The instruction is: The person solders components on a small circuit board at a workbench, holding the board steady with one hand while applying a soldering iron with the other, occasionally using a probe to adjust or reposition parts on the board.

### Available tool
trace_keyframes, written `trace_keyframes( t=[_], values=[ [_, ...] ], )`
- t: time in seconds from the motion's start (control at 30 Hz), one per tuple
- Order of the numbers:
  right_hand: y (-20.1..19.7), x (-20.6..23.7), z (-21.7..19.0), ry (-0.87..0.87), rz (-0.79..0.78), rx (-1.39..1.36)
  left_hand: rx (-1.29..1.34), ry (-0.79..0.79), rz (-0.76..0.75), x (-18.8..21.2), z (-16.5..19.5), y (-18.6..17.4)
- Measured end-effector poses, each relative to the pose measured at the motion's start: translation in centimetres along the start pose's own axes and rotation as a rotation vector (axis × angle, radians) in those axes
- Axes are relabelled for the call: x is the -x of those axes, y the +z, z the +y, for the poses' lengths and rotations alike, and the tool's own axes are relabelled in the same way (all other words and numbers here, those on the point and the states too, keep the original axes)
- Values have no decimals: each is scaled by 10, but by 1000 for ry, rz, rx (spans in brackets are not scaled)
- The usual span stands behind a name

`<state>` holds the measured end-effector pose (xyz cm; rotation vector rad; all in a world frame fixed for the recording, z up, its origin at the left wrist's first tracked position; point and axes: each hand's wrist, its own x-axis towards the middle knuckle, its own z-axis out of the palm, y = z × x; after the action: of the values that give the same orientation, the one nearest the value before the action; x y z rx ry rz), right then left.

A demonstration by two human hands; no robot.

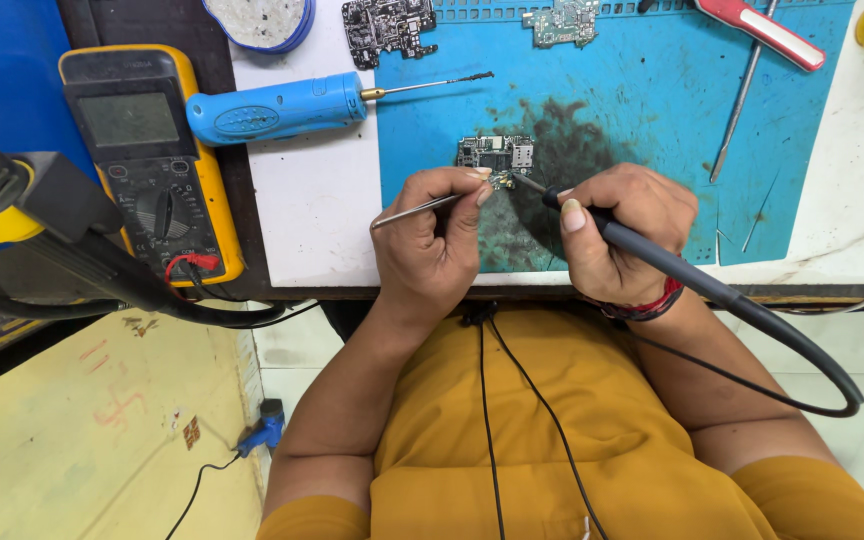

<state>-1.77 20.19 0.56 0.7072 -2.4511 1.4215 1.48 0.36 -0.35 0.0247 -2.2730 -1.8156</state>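
Left hand (430,240) fingers are closed on thin metal tweezers (418,211), pinched between thumb and forefinger, tips brought to the lower edge of a small circuit board (495,154). Right hand (617,228) fingers are wrapped shut around the dark grip of a soldering iron (652,258), held pen-style; its tip is set at the same lower edge of the board, just beside the tweezer tips. Whether either tip is actually touching the board cannot be told. The iron's black cable is looped off the front edge of the bench, to the right. The board is lying on a blue work mat (652,120), near the mat's left edge, on a dark scorched patch. Two more circuit boards are seen at the mat's far edge: a dark one (388,28) at the far-left corner, a greenish one (560,22) further right. A blue-handled screwdriver (282,106) is laid across the mat's left edge, shaft pointing onto the mat. A yellow multimeter (152,150) is placed well apart, at the bench's left side. A red-handled tool (764,34) and a thin metal probe (740,100) are lying toward the mat's far-right corner.
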Motion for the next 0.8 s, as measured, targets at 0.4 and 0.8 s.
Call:
trace_keyframes(
  t=[0.4,0.8],
  values=[
    [1,1,1,-2,12,7,-43,33,-47,-4,3,-2],
    [0,2,0,9,26,19,0,2,-32,-1,0,-1]
  ],
)
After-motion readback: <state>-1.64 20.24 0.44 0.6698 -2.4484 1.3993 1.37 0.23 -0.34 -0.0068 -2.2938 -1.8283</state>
